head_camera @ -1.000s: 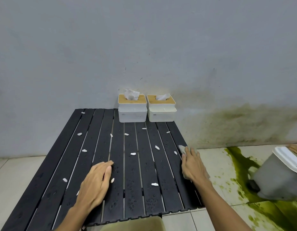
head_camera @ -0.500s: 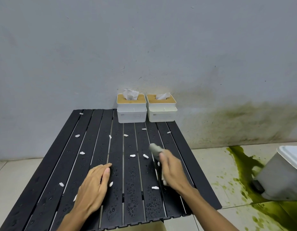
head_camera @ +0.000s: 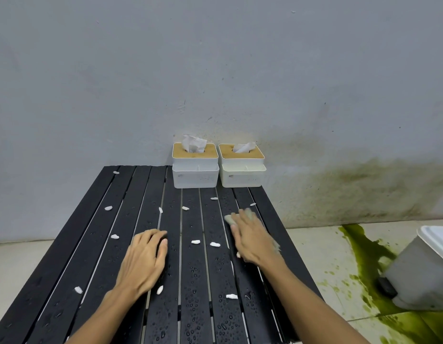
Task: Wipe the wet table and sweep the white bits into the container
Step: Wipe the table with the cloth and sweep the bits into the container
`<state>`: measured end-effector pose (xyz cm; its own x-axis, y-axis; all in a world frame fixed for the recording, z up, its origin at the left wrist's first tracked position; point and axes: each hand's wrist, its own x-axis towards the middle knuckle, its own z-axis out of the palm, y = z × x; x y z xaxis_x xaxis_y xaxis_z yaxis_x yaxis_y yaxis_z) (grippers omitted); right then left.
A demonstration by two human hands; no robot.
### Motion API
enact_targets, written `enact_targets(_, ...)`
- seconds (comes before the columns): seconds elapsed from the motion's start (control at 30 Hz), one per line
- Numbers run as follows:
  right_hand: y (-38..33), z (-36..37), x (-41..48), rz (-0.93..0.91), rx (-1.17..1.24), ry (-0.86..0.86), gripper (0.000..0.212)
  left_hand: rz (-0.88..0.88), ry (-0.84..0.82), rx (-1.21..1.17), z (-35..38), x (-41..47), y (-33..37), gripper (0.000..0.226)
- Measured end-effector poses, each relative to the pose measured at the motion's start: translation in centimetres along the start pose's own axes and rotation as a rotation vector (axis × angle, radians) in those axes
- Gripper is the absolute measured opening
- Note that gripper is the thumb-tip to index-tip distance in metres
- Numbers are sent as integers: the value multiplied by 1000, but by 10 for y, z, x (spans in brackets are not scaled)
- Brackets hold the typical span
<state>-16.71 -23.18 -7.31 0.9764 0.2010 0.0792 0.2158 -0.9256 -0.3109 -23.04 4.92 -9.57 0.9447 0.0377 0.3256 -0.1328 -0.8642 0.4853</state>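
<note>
A black slatted table [head_camera: 86,256] is beaded with water drops and strewn with several white bits [head_camera: 195,242]. My right hand [head_camera: 252,238] presses a greyish cloth [head_camera: 229,219] flat onto the right slats, fingers spread over it; the cloth shows at my fingertips and beside my wrist. My left hand [head_camera: 145,261] rests palm down on the middle slats with nothing in it. A grey pedal bin [head_camera: 424,266] with a white lid stands on the floor to the right.
Two white tissue boxes [head_camera: 195,167] [head_camera: 242,167] with wooden tops stand at the table's far edge against the grey wall. Green liquid [head_camera: 364,249] is spilled over the floor tiles around the bin.
My right hand with the cloth swept from the right edge toward the middle, then moved back to the right and further up the slats. The left hand stayed put.
</note>
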Motion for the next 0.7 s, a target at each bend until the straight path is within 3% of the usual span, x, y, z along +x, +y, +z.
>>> enact_targets(0.13, -11, 0, -16, -243, 228, -63, 44, 0, 29, 37, 5, 0, -1, 59)
enact_targets(0.2, -5, -6, -31, -229, 418, -23, 38, -1, 34, 24, 5, 0, 0, 58)
enact_targets(0.27, 9, -7, -40, -103, 554, 152, 37, 7, 38, 25, 5, -1, 0, 57)
enact_targets(0.33, 29, -7, -36, 132, 486, 349, 43, 9, 38, 38, 6, -1, 0, 56)
enact_targets(0.43, 57, -1, -12, 325, 211, 378, 43, 4, 41, 53, 7, 0, 1, 55)
enact_targets(0.57, 63, 12, 40, 386, 114, 380, 40, -1, 48, 55, 8, -1, 3, 55)
enact_targets(0.7, 50, 6, 84, 282, 87, 334, 39, -9, 58, 58, 9, 0, 2, 55)
